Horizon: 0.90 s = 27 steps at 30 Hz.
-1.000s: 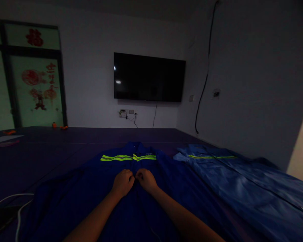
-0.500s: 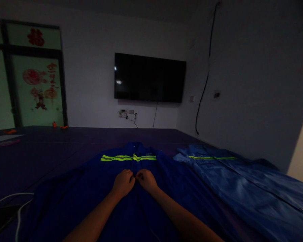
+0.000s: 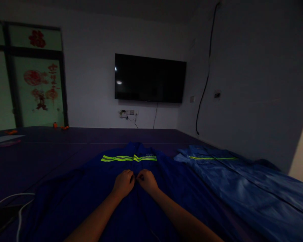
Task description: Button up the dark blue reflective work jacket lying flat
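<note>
A dark blue work jacket point(image 3: 96, 191) with a yellow-green reflective stripe lies spread flat before me on a dark purple surface. My left hand point(image 3: 123, 183) and my right hand point(image 3: 147, 180) rest side by side on the jacket's front centre line, knuckles nearly touching. Both hands have their fingers curled in and pinched at the front closure. What the fingertips hold is too small and too dark to make out.
A second, lighter blue jacket point(image 3: 237, 181) with a reflective stripe lies to the right by the wall. White cables point(image 3: 12, 201) lie at the lower left. A black TV point(image 3: 149, 78) hangs on the far wall. The dark purple surface point(image 3: 53, 148) stretches to the far wall.
Almost nothing differs; my hands stay pinched at the same spot on the jacket's front, and the view has shifted slightly.
</note>
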{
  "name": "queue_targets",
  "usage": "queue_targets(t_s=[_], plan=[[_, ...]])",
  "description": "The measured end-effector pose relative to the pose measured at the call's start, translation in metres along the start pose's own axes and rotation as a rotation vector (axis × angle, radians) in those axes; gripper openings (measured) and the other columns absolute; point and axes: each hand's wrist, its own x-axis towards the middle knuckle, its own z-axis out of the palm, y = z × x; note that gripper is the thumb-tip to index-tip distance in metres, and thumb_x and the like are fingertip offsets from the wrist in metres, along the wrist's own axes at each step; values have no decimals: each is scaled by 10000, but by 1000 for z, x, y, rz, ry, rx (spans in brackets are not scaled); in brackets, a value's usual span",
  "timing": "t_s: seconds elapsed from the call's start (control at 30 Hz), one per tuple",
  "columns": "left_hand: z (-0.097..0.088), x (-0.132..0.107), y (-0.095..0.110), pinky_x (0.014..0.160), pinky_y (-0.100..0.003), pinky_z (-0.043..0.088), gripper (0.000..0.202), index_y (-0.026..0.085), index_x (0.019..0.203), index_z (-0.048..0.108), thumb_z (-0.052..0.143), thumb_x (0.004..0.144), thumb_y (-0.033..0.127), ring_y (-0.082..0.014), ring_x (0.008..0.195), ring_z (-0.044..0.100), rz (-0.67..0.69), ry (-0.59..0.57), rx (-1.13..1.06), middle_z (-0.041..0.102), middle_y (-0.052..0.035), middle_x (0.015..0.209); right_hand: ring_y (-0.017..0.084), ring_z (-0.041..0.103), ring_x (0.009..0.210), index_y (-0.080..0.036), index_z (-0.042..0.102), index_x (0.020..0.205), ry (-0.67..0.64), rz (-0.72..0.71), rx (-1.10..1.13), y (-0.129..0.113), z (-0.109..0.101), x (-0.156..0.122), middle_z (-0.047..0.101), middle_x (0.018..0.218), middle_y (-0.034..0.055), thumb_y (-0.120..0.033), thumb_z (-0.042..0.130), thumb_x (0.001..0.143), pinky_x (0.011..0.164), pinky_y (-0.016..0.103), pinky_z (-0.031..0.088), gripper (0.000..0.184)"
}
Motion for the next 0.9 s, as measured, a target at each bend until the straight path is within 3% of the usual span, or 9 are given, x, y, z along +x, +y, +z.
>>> queue_targets(t_s=[0.9], plan=[[2, 1, -6, 655, -238, 352, 133, 170, 638, 549, 446, 722, 176, -140, 752, 542, 6, 45, -46, 595, -36, 751, 132, 570, 719, -184, 659, 712, -47, -19, -72, 2, 2, 1, 646, 774, 30, -153, 519, 676, 627, 203, 381, 147]])
